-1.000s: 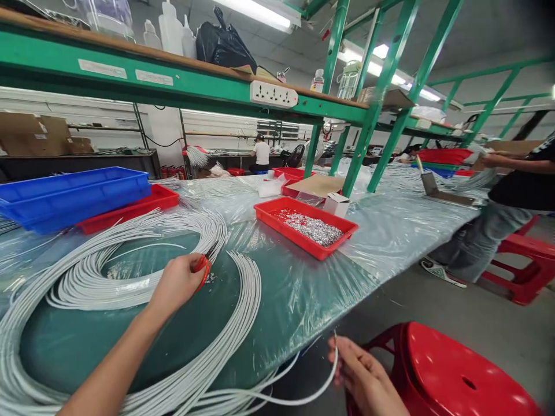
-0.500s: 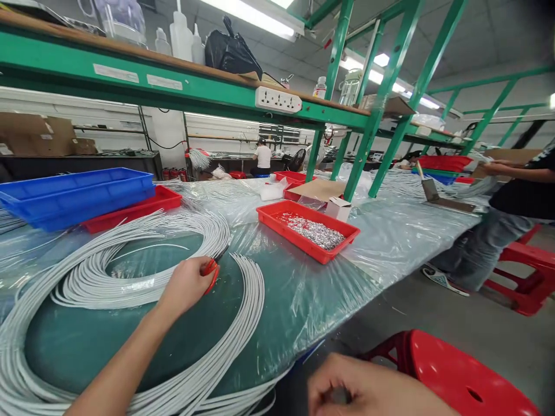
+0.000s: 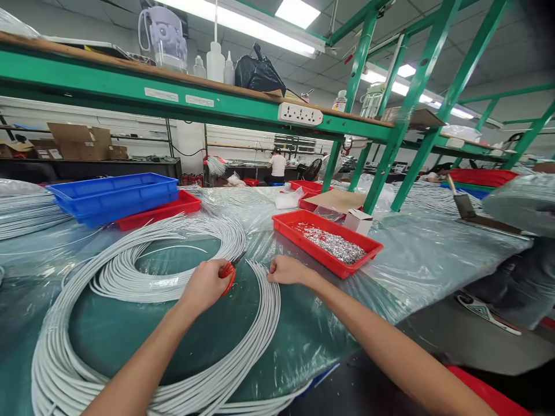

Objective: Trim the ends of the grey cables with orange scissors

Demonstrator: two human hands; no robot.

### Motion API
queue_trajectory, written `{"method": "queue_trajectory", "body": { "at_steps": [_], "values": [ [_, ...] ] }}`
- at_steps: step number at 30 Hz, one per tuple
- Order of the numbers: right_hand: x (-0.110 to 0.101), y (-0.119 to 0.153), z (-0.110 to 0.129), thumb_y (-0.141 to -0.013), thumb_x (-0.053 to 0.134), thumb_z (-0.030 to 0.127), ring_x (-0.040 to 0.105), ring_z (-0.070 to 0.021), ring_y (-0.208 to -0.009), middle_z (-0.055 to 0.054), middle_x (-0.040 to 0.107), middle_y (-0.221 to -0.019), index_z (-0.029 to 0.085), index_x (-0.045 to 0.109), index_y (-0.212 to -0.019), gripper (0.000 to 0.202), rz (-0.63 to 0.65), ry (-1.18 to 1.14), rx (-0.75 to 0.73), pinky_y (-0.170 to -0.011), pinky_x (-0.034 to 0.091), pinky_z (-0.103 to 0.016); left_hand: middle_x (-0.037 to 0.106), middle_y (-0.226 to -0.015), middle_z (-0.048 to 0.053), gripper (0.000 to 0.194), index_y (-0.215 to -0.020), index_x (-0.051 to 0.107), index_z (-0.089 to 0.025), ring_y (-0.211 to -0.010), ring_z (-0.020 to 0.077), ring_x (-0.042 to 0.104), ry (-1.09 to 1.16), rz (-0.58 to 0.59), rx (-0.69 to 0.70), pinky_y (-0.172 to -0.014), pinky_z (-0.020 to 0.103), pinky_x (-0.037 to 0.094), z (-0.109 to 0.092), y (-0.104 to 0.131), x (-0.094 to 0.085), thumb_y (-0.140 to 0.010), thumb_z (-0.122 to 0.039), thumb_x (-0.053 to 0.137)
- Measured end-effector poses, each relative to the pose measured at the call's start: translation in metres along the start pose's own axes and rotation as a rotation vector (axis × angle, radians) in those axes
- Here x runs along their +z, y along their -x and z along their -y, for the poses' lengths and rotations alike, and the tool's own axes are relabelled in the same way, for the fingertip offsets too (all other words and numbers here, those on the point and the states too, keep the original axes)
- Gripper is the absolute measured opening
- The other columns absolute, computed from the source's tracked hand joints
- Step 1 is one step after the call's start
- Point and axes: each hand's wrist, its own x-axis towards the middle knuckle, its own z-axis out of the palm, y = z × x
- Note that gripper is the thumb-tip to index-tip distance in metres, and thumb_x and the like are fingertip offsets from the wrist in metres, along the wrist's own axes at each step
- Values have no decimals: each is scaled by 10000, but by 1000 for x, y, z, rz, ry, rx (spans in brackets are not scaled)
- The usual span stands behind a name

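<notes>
My left hand [image 3: 208, 284] is closed around a red-handled hand tool [image 3: 230, 277] with a dark tip; most of it is hidden in my palm. That hand is over the inner coil of white cables [image 3: 165, 282], the tool's tip pointing toward the cut cable ends. My right hand [image 3: 287, 270] has its fingers pinched at the upper end of the curved bundle of white cables [image 3: 269, 306]. It appears to grip a cable there, though my fingers hide the exact spot. The bundle sweeps round in a large loop toward my left forearm.
Small silvery metal pieces lie in a red tray [image 3: 286, 222] beyond my right hand. A blue tray [image 3: 113, 199] rests partly on another red tray [image 3: 188, 202]. A green-framed shelf [image 3: 243, 107] with a power strip [image 3: 300, 114] spans above. Plastic sheeting [image 3: 416, 271] covers the table.
My right hand has come up from beside the red stool to the cable ends. My left hand still holds the red-handled tool. The view has shifted left.
</notes>
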Motion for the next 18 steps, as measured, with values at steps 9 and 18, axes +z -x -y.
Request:
{"method": "queue_trajectory", "body": {
  "at_steps": [9, 18],
  "values": [
    [-4, 25, 18, -768, 439, 184, 433, -102, -541, 53, 441, -601, 206, 400, -763, 45, -173, -263, -215, -525, 329, -216, 358, -508, -36, 307, -555, 397, -181, -532, 104, 251, 173, -51, -4, -532, 262, 168, -1, 2, 1, -784, -299, 562],
    [12, 10, 63, -741, 501, 146, 364, -96, -520, 67, 449, -587, 209, 407, -765, 116, -237, -168, -527, -542, 234, -242, 545, -631, 1, 333, -741, 578, -142, -533, 109, 493, 565, -58, -67, -498, 210, 364, -6, -1, -5, -832, -461, 548]
  ]
}}
